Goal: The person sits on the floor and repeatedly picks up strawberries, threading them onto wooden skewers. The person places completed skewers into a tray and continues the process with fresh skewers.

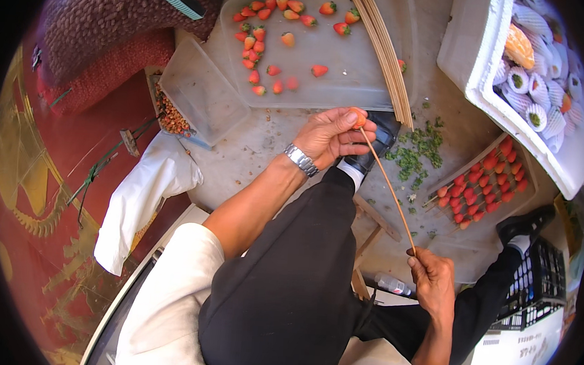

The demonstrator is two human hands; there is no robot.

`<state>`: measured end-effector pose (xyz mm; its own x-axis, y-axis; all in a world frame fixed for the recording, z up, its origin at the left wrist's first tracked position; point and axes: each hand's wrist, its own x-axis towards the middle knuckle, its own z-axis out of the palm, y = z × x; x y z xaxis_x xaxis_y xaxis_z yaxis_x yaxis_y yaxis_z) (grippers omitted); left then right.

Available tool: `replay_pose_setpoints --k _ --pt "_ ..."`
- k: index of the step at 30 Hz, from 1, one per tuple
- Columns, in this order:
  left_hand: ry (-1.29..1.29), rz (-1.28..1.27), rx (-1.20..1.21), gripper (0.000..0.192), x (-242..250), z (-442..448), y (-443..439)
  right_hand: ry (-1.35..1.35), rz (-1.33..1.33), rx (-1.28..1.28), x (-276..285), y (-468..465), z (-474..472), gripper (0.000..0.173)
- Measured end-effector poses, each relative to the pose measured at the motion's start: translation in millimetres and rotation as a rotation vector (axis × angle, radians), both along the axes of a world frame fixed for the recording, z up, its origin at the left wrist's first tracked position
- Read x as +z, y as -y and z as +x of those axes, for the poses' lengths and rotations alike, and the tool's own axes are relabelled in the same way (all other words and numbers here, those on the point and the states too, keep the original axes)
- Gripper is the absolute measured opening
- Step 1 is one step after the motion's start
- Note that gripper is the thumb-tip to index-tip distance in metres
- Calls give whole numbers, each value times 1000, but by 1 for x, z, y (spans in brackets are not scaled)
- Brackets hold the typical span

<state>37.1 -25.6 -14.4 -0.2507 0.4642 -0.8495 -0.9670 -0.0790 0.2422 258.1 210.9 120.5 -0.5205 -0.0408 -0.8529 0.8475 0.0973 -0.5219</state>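
Observation:
My left hand (331, 135), with a metal watch on its wrist, pinches a strawberry (358, 118) between thumb and fingers. A thin wooden skewer (391, 187) runs from that berry down to my right hand (429, 279), which grips the far end. The skewer's tip meets the berry; how deep it goes in is hidden. Beyond my left hand lies a translucent plastic tray (326, 92) with several loose strawberries (319, 71). A bundle of bare skewers (385, 53) rests across its right side. Skewered strawberries (485, 182) lie in rows in another tray (527, 187) at the right.
Green strawberry leaves (417, 154) litter the floor beside my shoe (381, 137). A white foam box (480, 93) holds fruit in foam nets. Mesh sacks (116, 29), a clear plastic bin (202, 93) and a white bag (145, 189) are at left. A plastic bottle (393, 284) lies near my right hand.

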Motion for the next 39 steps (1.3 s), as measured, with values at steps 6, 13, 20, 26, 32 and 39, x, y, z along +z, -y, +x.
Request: replay_pose_setpoints --k 6,13,20,26,32,39 --pt "57 127 -116 35 1 20 -13 85 -62 -64 -15 16 -39 16" --pt "20 126 -153 34 -1 12 -22 -82 -59 -177 -70 48 -91 22" --pt "-1110 -949 -839 37 -39 -59 37 -96 117 -65 -47 25 -25 17" --pt "-1393 -966 -1148 31 -59 -85 29 -94 84 -146 -19 23 -15 6" --pt "-204 -46 -132 33 -8 -55 6 -204 135 -241 -26 32 -35 9" --pt "-78 222 -181 34 37 -3 -26 -289 167 -434 -35 38 -103 22"
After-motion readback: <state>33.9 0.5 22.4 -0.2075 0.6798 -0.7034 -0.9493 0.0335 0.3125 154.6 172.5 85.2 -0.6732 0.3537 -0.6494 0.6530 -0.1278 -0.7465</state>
